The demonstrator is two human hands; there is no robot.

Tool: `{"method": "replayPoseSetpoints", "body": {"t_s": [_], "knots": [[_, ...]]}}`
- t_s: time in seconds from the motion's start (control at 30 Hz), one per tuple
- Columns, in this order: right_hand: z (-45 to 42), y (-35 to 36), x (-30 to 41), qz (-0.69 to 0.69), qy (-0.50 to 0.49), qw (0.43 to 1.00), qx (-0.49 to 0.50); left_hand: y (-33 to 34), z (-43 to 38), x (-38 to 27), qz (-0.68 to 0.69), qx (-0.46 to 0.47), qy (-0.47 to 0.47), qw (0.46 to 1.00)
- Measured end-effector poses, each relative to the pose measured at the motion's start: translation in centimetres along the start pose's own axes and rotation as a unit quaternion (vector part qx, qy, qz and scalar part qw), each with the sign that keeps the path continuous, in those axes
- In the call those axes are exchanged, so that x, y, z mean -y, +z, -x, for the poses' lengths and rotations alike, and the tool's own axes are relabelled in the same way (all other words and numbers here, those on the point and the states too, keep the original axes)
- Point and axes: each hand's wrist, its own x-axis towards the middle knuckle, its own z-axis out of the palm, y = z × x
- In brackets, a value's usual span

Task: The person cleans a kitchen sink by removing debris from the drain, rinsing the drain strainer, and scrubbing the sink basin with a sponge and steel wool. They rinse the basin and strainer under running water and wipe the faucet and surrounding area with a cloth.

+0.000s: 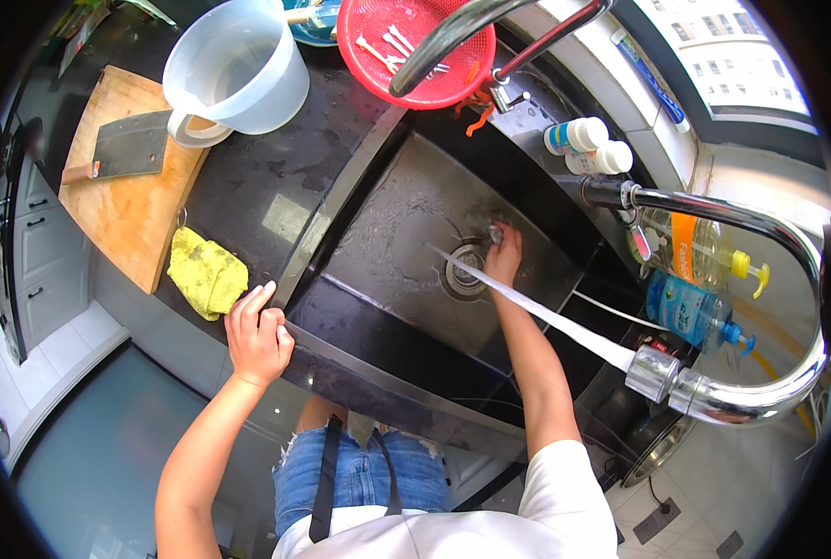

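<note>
Deep in the dark sink (415, 182), my right hand (505, 255) grips a small greyish wad, perhaps a steel wool scourer (494, 235), just beside the round drain strainer (466, 269). Water streams from the chrome faucet (649, 374) at the right onto the sink's floor near the drain. My left hand (258, 342) rests on the counter's front edge at the sink's left corner, its fingers bent and apart, with nothing seen in it. A crumpled yellow cloth (208, 274) lies right by its fingertips.
A cleaver (132, 143) lies on a wooden cutting board (122, 216), beside a translucent plastic jug (237, 70). A red colander (415, 49) stands behind the sink under a second curved metal spout. Two white bottles (587, 147) and two pump bottles (688, 314) stand at the right.
</note>
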Motion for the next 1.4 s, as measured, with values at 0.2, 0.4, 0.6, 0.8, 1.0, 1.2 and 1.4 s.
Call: {"method": "replayPoseSetpoints", "body": {"t_s": [0.2,0.4,0.6,0.8,1.0,1.2,1.4], "knots": [[2.7,-6.1,-13.3,0.260,0.322,0.895,-0.164,0.3,0.4,0.0,0.002,-0.012,-0.012,1.000],[-2.1,6.9,-2.4,0.253,0.188,0.928,-0.201,0.2,-0.4,-0.1,-0.013,-0.019,0.003,1.000],[4.3,11.9,10.5,0.089,-0.267,0.945,0.170,0.3,-0.4,-0.1,-0.011,-0.014,0.004,1.000],[2.7,3.9,2.9,0.146,-0.177,0.949,0.218,0.2,0.5,0.3,0.015,-0.020,-0.008,1.000],[-5.1,14.8,9.7,0.070,-0.025,0.996,-0.038,0.6,-0.7,0.0,0.001,-0.023,0.018,1.000],[4.5,10.3,8.6,0.075,-0.307,0.921,0.226,0.4,0.3,0.5,-0.012,-0.015,0.007,1.000],[-1.9,7.4,4.9,0.190,-0.118,0.974,-0.026,0.3,0.1,0.2,0.005,-0.011,0.012,1.000]]}}
